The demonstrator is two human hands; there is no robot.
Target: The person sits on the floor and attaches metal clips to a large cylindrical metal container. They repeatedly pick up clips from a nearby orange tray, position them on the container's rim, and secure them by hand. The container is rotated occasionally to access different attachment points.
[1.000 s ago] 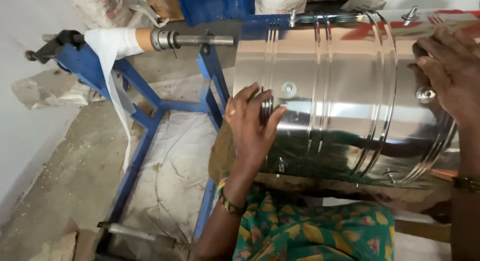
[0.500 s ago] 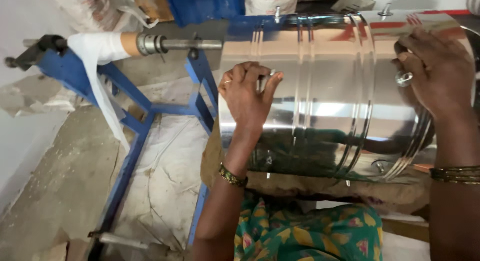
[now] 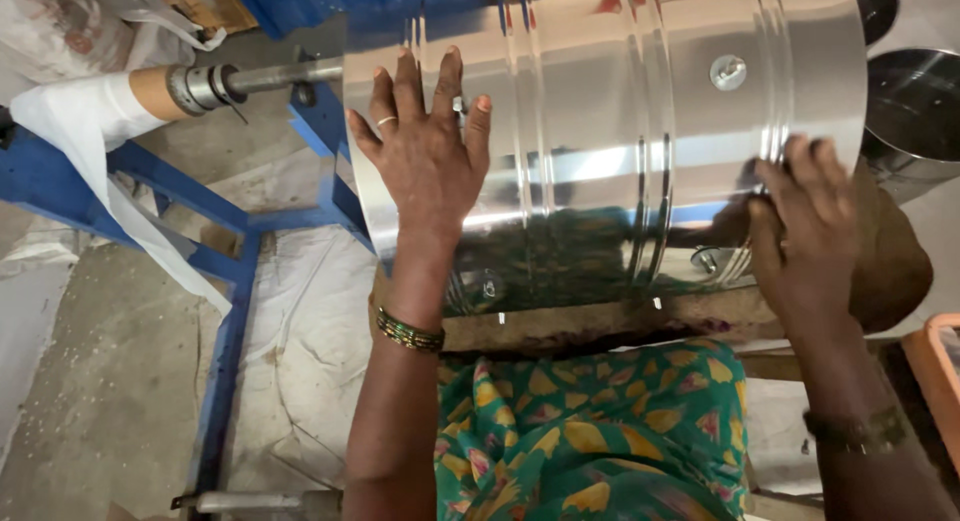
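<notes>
A large shiny steel drum (image 3: 620, 111) lies on its side in front of me, ribbed with several raised bands and a bolt on its wall. My left hand (image 3: 425, 151) rests flat on the drum's left end, fingers spread, a ring on one finger and a bangle at the wrist. My right hand (image 3: 805, 231) presses against the drum's lower right side, fingers curled over the surface. The drum sits over a brown wooden board (image 3: 600, 326) above my lap in green patterned cloth.
A blue metal frame (image 3: 225, 351) stands at the left, carrying a steel shaft (image 3: 265, 78) with a roll of white sheet (image 3: 95, 131). Another steel vessel (image 3: 915, 111) is at the right edge. An orange crate corner (image 3: 940, 371) shows at lower right. Concrete floor lies below.
The view has shifted and closed in on the drum. My left hand went from gripping the drum's left rim to lying flat on its wall. My right hand slid down to the lower right side.
</notes>
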